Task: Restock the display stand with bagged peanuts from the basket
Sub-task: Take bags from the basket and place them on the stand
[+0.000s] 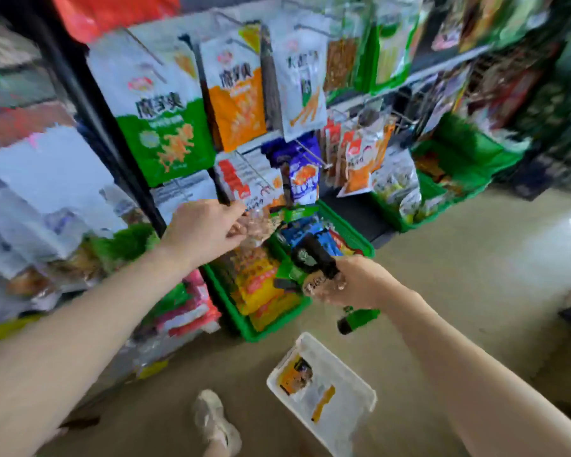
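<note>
We see our left hand (205, 230) reaching forward at the foot of the tall display stand with dark uprights and wire hooks (211, 140), its fingers pinched on the top edge of a clear plastic bag of brownish peanuts (256, 227), which hangs above the green plastic crate of mixed snack packets (244, 321) at the stand's base. Our right hand (356, 282) is closed around a bunch of similar bags with green and black headers (310, 265), held just above the near corner of that crate; one green-and-black end (356, 319) sticks out below the fist. How many bags are in the bunch we cannot tell, because the picture is blurred. On the hooks above hang large white-and-green (152, 117) and white-and-orange snack bags (234, 90), with smaller purple (302, 173) and orange packets (360, 159) lower down. To the right, a second green crate (442, 189) stands on the beige floor (459, 265). The white plastic basket (360, 380) lies on the floor near our feet, between our arms, with a yellow-and-black packet (295, 374) and a thin yellow strip (323, 402) in it. A pale shoe (211, 417) shows at the bottom edge.
</note>
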Motion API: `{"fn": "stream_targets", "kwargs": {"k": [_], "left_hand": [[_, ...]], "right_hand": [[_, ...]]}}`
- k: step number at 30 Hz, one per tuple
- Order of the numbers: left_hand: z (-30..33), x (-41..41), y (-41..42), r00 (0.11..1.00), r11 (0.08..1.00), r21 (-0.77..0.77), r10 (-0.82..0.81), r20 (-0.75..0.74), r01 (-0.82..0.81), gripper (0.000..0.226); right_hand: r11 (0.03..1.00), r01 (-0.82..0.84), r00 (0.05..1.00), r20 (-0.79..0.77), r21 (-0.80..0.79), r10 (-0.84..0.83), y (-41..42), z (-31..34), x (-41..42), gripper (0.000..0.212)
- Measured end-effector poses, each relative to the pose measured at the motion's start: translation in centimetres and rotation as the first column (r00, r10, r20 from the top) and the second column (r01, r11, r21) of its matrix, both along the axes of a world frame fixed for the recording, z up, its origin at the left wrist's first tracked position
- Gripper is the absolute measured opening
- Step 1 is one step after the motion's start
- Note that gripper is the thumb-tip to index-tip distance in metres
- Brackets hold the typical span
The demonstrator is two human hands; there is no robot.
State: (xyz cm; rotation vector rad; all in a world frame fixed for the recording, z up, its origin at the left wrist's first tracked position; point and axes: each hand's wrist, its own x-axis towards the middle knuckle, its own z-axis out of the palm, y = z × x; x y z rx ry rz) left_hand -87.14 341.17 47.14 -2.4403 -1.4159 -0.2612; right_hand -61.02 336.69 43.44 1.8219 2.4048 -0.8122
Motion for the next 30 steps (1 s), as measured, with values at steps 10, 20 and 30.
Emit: {"fn": "stream_targets", "kwargs": {"k": [10, 20, 30], "left_hand": [[16.2, -17.5, -7.9, 0.922, 0.851, 0.357, 0.377, 0.091, -0.384, 0.047], [23.0, -34.4, -6.9, 0.817, 0.680, 0.458, 0.429, 0.385, -0.573, 0.047], [22.9, -40.5, -3.2, 0.819, 0.779, 0.336, 0.365, 0.443, -0.529, 0.046]], "right_hand": [[0.923, -0.214, 0.903, -0.296, 0.319, 0.312, 3.0, 16.7, -20.7, 0.036], [0.996, 0.062, 0.428, -0.903, 0.067, 0.035, 12.1, 22.5, -39.2, 0.017], [0.960, 0.261, 0.503, -0.863, 0.103, -0.044, 20.3, 20.8, -43.5, 0.018]]}}
